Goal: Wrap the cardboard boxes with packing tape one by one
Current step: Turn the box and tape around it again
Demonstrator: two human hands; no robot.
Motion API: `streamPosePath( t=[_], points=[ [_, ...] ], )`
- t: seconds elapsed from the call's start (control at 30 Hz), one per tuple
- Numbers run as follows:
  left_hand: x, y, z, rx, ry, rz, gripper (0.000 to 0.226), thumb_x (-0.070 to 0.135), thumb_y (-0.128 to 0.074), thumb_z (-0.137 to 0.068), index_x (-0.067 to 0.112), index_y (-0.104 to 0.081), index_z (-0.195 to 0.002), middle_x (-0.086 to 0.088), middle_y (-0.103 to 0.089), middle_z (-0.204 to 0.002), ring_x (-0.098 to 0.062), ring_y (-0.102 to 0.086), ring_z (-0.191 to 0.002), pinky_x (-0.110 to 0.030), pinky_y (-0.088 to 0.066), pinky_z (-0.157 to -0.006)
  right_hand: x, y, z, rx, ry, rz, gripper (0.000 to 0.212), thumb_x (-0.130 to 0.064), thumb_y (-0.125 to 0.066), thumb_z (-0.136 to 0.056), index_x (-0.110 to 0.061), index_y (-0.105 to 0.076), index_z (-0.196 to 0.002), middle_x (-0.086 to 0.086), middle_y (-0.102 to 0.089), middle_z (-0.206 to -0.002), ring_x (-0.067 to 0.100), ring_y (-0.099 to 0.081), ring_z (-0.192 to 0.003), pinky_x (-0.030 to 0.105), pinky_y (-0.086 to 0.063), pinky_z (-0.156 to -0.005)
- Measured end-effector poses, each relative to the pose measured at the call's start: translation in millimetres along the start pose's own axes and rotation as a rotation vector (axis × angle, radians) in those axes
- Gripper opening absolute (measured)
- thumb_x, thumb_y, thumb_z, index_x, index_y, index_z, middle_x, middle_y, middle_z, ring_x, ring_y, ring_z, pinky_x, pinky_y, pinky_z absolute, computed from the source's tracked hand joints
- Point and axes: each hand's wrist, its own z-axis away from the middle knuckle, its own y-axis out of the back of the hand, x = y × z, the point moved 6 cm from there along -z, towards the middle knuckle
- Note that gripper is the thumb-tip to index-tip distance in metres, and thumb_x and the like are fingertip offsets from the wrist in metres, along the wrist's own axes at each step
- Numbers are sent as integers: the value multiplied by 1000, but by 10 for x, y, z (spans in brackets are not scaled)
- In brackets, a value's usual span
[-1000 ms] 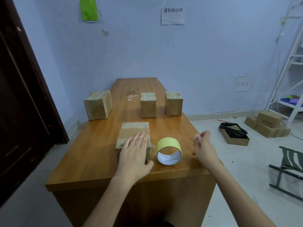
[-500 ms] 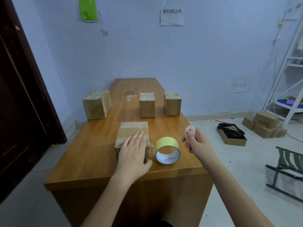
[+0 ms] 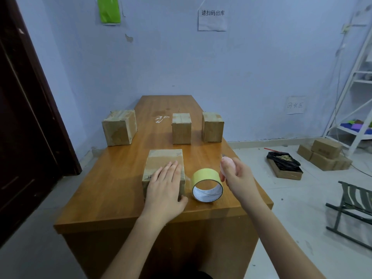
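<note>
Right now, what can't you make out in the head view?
- Pink object: mostly wrapped by the right hand; can't identify it.
- Top of near box: front part hidden under the flat left hand, so tape coverage is unclear.
- Tape roll: a clear strip seems to run to the box, too faint to confirm.
- Far sides of the three back boxes: face away.

— Obscured items?
— The left hand (image 3: pixel 164 185) covers the near part of the near box's (image 3: pixel 163 160) top. The pink object (image 3: pixel 227 162) in the right hand (image 3: pixel 238 175) is mostly hidden; unidentifiable.
— Cut off?
— The folding stool (image 3: pixel 351 210), at the right edge.
</note>
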Motion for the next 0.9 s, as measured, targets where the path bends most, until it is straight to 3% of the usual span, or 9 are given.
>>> streamPosePath(
  t=[0.07, 0.17, 0.33, 0.43, 0.53, 0.7, 0.9],
  points=[
    [0, 2, 2, 5, -2, -6, 82, 52, -44, -87, 18, -4, -150, 2, -4, -158, -13, -1, -144, -28, 9, -112, -80, -48, 29, -28, -1, -45, 35, -31, -48, -98, -9, -58, -74, -4, -53, -51, 0, -47, -48, 12, -45, -62],
    [2, 7, -4, 8, 2, 6, 81, 52, -43, -87, 19, -5, -150, 3, -5, -158, -12, -1, -144, -28, 7, -113, -186, -207, 96, -118, -63, -132, 31, -38, -49, -97, -11, -62, -86, -12, -49, -54, 1, -44, -48, 12, -38, -48],
    [-10, 21, -5, 0, 5, 45, 82, 53, -46, -86, 21, -6, -150, 5, -6, -158, -11, -1, -144, -28, 8, -112, -160, -575, 198, -244, -360, -261, 13, -34, -44, -97, -22, -40, -95, 2, -51, -76, 5, -45, -50, 14, -35, -39],
    [-3, 23, -7, -7, 5, 44, 82, 59, -44, -87, 22, -6, -150, 5, -4, -158, -11, 1, -144, -29, 6, -114, -138, -669, 198, -221, -271, -84, 8, -26, -45, -98, -22, -41, -104, 4, -62, -84, 3, -54, -55, 10, -38, -43],
    [-1, 24, -1, 20, 2, 18, 76, 55, -42, -91, 21, -7, -150, 3, -5, -158, -12, -1, -144, -28, 8, -112, -118, -639, 183, -106, -186, 70, 14, -27, -43, -99, -21, -52, -107, -5, -64, -79, 2, -62, -60, 10, -41, -48],
    [-14, 0, -13, 30, 11, 23, 69, 41, -46, -95, 21, -8, -150, 4, -7, -158, -11, -3, -144, -26, 9, -109, -138, -643, 221, -47, -92, 240, 26, -25, -39, -99, -18, -62, -106, -2, -66, -85, 12, -64, -73, 28, -52, -65],
    [-31, -33, -28, 17, 29, 36, 73, 31, -53, -94, 23, -7, -150, 5, -5, -158, -10, -1, -144, -26, 12, -108, -118, -702, 216, -39, -104, 289, 28, -24, -37, -100, -15, -62, -109, 2, -66, -88, 17, -64, -79, 37, -55, -75]
  ],
)
